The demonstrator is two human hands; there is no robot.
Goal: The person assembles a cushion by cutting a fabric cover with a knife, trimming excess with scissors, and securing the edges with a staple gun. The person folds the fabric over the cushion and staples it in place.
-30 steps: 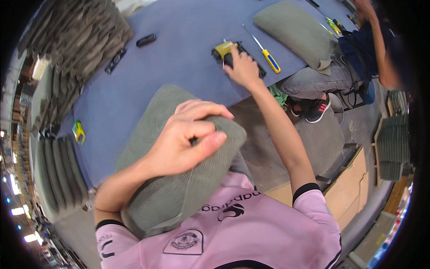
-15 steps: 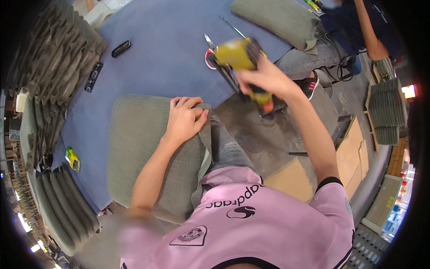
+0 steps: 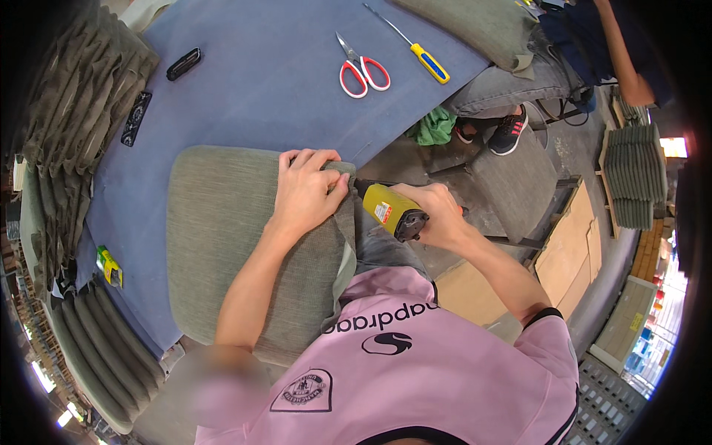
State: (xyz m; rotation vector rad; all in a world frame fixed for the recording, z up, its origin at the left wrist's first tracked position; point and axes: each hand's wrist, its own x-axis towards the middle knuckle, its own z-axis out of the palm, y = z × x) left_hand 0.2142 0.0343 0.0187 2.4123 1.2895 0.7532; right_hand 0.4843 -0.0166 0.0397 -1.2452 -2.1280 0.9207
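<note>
Both hands work one edge of the grey-green fabric-covered seat cushion (image 3: pixel 222 245). Left hand (image 3: pixel 308 189) pinches the fabric taut, seemingly for fastening; just beside it, right hand (image 3: pixel 437 215) grips a yellow stapler-like power tool (image 3: pixel 391 211) aimed at that edge.

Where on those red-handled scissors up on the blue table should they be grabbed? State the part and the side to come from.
Grip the red-handled scissors by their red loops, coming from above on the person's side. They lie flat on the blue table, loops toward the person and blades pointing away, slightly open, so the loops are the blunt, wider end.
</note>
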